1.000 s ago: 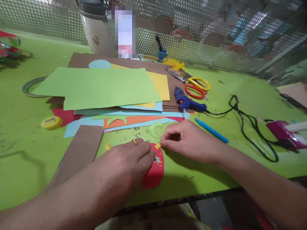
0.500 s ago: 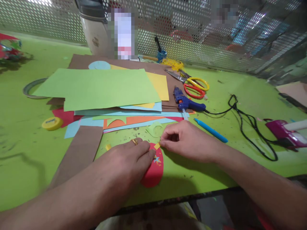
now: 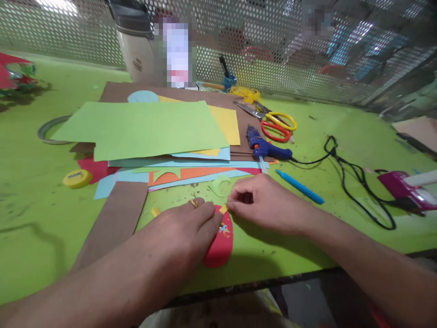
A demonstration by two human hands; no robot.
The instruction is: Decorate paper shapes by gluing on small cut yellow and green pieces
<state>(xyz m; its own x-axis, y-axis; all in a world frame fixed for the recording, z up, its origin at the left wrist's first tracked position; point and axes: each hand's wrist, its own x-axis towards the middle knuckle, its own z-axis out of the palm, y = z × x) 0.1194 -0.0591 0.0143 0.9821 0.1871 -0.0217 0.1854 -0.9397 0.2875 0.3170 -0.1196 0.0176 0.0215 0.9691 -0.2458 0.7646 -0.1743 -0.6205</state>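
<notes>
A red rounded paper cutout (image 3: 219, 253) lies on the table near its front edge, with small blue and yellow star shapes on its face. My left hand (image 3: 182, 230), a gold ring on one finger, presses its closed fingers onto the cutout's left side and hides that part. Thumb and forefinger of my right hand (image 3: 261, 200) pinch a small yellow paper strip (image 3: 223, 208) over the cutout's top edge. Just beyond lies a curved light green paper scrap (image 3: 220, 184). Left of my left hand is another yellow scrap (image 3: 155, 211).
Behind my hands are stacked coloured sheets (image 3: 150, 130) and a brown strip (image 3: 114, 218). To the right lie a blue glue gun (image 3: 266, 148) with its cord, scissors (image 3: 278, 125) and a blue pen (image 3: 300, 187). A yellow tape roll (image 3: 78, 178) is at left.
The view has shifted slightly. Both hands stay in nearly the same place on the red cutout, and the yellow strip is still pinched at its top.
</notes>
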